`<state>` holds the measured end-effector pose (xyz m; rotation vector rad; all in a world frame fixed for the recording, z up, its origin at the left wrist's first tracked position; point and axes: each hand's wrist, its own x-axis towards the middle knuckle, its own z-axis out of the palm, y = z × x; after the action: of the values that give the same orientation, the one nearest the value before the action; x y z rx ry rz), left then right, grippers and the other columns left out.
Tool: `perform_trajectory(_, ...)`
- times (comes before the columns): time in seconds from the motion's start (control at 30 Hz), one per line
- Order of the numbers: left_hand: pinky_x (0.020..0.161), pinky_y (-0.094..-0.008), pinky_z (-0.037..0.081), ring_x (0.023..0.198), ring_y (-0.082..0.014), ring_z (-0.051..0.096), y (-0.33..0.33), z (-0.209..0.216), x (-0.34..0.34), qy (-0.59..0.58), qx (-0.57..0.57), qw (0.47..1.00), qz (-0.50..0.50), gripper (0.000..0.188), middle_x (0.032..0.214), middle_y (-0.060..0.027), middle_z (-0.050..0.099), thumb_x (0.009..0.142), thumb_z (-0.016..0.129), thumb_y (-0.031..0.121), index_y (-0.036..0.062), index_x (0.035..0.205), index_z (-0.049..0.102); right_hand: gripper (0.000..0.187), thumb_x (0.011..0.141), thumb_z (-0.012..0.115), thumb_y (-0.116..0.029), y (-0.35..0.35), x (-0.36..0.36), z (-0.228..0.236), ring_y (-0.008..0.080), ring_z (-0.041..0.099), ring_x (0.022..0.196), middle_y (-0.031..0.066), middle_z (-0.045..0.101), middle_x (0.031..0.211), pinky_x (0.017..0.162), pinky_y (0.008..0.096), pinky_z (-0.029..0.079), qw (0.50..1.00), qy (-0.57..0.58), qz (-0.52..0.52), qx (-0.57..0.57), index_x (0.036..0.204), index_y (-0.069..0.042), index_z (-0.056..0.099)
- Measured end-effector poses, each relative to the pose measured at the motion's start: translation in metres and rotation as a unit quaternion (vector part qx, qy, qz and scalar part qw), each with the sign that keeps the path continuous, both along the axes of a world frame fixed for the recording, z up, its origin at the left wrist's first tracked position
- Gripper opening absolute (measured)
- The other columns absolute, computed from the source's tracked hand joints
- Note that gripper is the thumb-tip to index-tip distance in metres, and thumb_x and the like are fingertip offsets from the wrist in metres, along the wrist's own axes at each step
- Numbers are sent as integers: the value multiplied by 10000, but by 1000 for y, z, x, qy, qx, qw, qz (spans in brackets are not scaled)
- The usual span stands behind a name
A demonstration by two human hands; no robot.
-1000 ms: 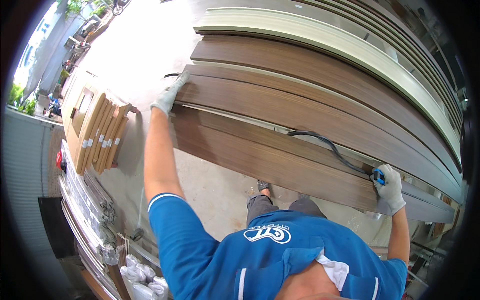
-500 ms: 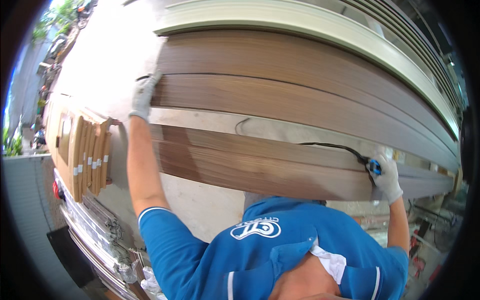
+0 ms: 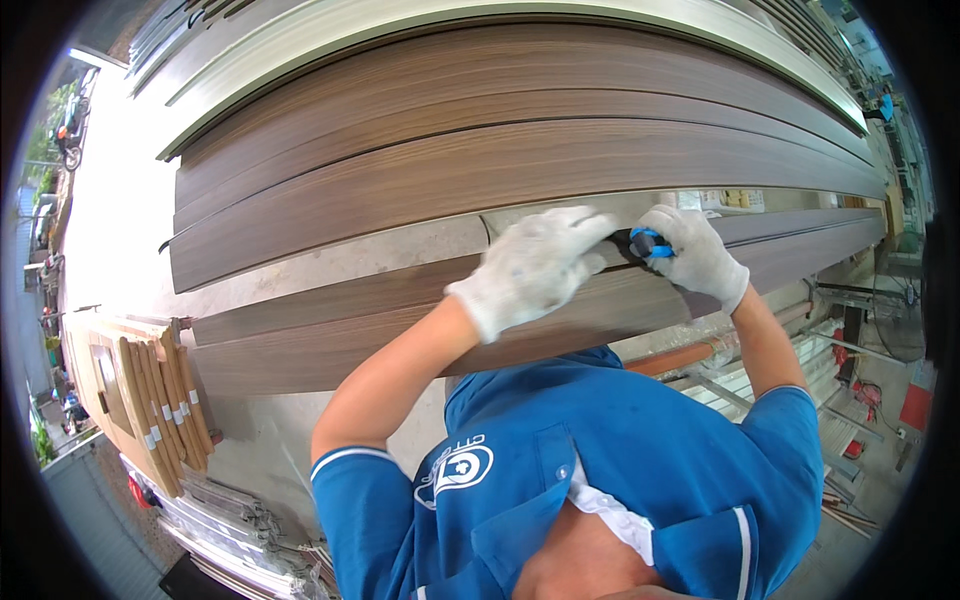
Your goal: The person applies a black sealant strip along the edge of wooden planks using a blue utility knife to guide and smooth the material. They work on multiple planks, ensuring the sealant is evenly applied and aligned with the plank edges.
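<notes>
My right hand [image 3: 697, 255], in a white glove, is closed around a small blue-and-black hand tool [image 3: 650, 243] whose exact kind I cannot make out. A piece of black strip [image 3: 622, 241] shows at the tool's left side. Just left of it is my gloved left hand [image 3: 540, 265], slightly blurred, its fingers stretched toward the strip with thumb and fingertips apart. Both hands are above the nearer long brown wood-grain panel [image 3: 420, 335], which lies across in front of my body. Part of that panel is hidden behind my hands and forearms.
Beyond a gap lies another grooved brown panel [image 3: 400, 180], with a pale cream profile [image 3: 480, 15] behind it. Several wrapped flat door-like panels [image 3: 150, 410] stand at the left. Long metal profiles [image 3: 225, 525] lie at lower left. Tools and rails [image 3: 850, 430] clutter the right-hand floor.
My left hand has left the left end of the far panel and come right, beside the tool. My right hand, still gripping the tool, has moved left and farther from my body.
</notes>
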<state>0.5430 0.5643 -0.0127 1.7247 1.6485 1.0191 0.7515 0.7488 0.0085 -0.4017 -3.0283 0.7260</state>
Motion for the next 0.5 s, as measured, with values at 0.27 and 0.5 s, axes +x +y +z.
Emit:
perform_trajectory(0.27, 845, -525, 538, 991, -408, 685, 35, -31, 5, 77, -95, 992, -23, 199, 1023, -185, 719, 999, 664, 241, 98, 1136, 690, 280, 765, 783, -86, 5, 13, -17, 310, 701, 837, 78, 665, 911, 692, 435, 559, 991, 79, 76, 73, 1006, -115, 643)
perform_trajectory(0.5, 736, -451, 531, 825, -346, 690, -14, 10, -21, 168, -35, 985, 12, 277, 902, -108, 721, 909, 796, 308, 98, 1057, 691, 348, 740, 799, -81, 5, 14, -19, 300, 700, 870, 71, 657, 935, 698, 421, 568, 990, 85, 78, 77, 1042, -123, 630)
